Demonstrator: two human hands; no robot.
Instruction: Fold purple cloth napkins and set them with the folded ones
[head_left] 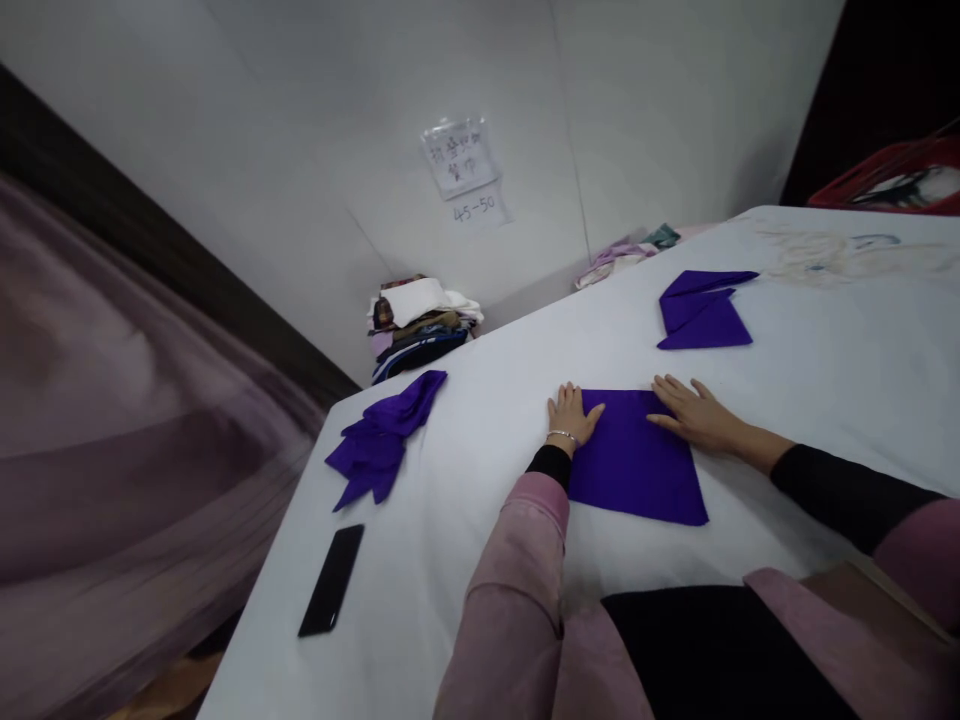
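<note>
My left hand and right hand, both spread, touch the flat purple cloth; a phone lies near the table's left edge.

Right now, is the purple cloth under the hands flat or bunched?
Flat: the purple cloth lies smooth with straight edges; whether it is layered, I cannot tell.

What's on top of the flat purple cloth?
The left hand and right hand, at its far corners. They cover those parts of the cloth; what lies beneath it can't be seen.
</note>
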